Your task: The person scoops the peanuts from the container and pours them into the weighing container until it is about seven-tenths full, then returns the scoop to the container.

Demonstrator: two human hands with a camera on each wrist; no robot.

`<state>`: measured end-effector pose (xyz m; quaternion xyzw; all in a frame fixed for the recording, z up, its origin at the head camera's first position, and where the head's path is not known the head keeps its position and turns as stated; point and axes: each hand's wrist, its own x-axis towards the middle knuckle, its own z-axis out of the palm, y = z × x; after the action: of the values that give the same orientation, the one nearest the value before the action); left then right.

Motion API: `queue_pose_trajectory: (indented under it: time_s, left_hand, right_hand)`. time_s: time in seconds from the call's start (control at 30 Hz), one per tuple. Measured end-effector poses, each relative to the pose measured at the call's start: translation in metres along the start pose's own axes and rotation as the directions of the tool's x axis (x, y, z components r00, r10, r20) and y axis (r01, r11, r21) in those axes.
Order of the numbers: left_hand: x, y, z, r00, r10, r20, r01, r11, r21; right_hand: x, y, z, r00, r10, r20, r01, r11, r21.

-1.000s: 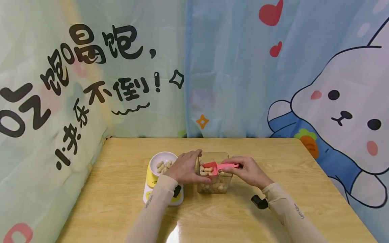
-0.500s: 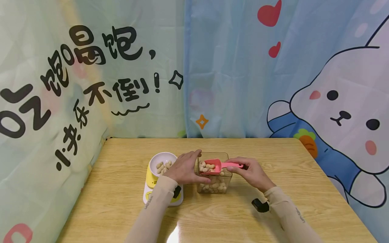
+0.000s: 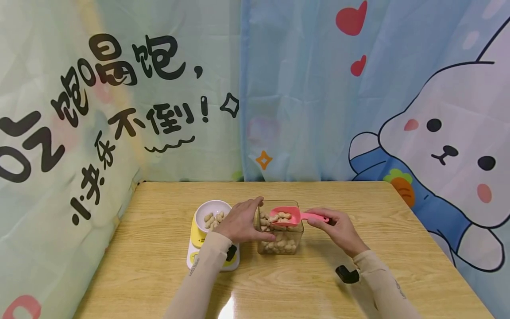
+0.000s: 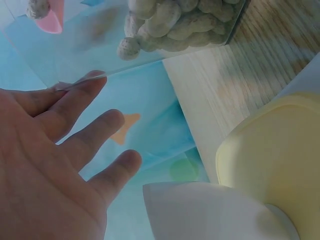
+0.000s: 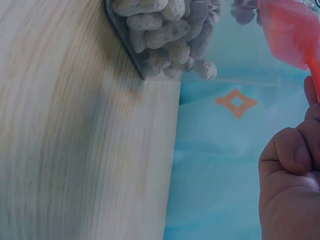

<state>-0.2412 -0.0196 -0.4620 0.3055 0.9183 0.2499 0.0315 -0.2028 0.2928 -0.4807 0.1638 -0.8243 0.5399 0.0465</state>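
Note:
A clear plastic box [image 3: 278, 247] of unshelled peanuts [image 4: 185, 22] stands on the table. My left hand [image 3: 244, 221] holds its left side, thumb along the front wall and fingers towards the back corner; the left wrist view shows fingertips on the clear wall and other fingers spread. My right hand [image 3: 336, 228] pinches the handle of a pink scoop [image 3: 294, 217]. Several peanuts lie in the scoop, which is level at the box's opening. Left of the box, a white bowl [image 3: 202, 212] with several peanuts sits on a yellow and white kitchen scale [image 3: 198, 239], partly hidden by my left arm.
The wooden table [image 3: 159, 230] reaches back to a printed curtain [image 3: 295, 133]. A black wrist device [image 3: 347, 274] hangs at my right wrist.
The scoop, tilted among the peanuts earlier, has levelled out and moved up and to the right with my right hand, carrying peanuts. My left hand stays on the box.

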Motion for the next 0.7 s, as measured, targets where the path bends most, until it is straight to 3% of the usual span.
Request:
queue_pose_trajectory:
  time_s: [0.33,0.7]
  left_hand:
    - [-0.0028,0.0015,-0.0017,1.000,-0.011,0.016,0.012,1.000,-0.015]
    - [-0.0052,0.0013,-0.0067,0.999,-0.033,0.035,0.032,0.999,0.024]
  right_hand:
    - [-0.0052,0.0061,0.0015,1.000,0.006,-0.010,-0.006,1.000,0.018]
    - [-0.0056,0.0097,0.0024,1.000,0.005,0.000,-0.005,0.999,0.038]
